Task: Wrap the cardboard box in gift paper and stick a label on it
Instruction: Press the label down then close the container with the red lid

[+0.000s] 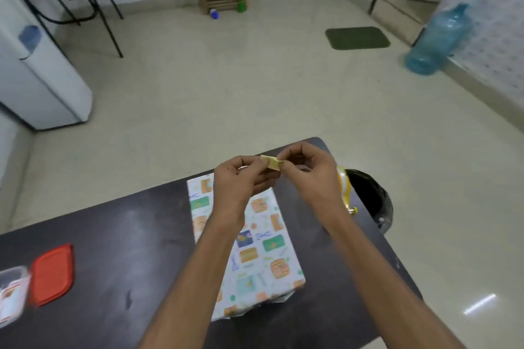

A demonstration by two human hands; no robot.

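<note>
**On the dark counter: wrapped box, label slip held above it**

Head view, sole entry.

1. Box [266, 249]. It lies flat on the counter [113, 263] with its long side running away from the person. Its top is covered by gift paper [283, 269] printed with small orange, green and blue motifs. Loose folded edges show at the near end.
2. Slip [271, 163]. This small, pale yellow piece, judged to be the label, is held in the air over the far end of the box.
3. Left hand [241, 181]. Thumb and forefinger pinch the slip's left end, and the other fingers are curled.
4. Right hand [306, 170]. It pinches the slip's right end in the same way. Whether a backing is being peeled cannot be told.
5. Tape roll [343, 184]. It sits at the counter's right edge, partly behind the right wrist, with a black bin [374, 201] just beyond.
6. Red lid [52, 273] and clear container [12, 292], both at the left edge.

Handling notes (judgement): the slip looks thin, light and floppy, and probably tacky on one face. Hold it by its ends, with the fingertips off the adhesive. The box looks stiff and fairly light. The paper looks smooth and prone to tearing at the folds, so steady the box with a flat palm on top.
</note>
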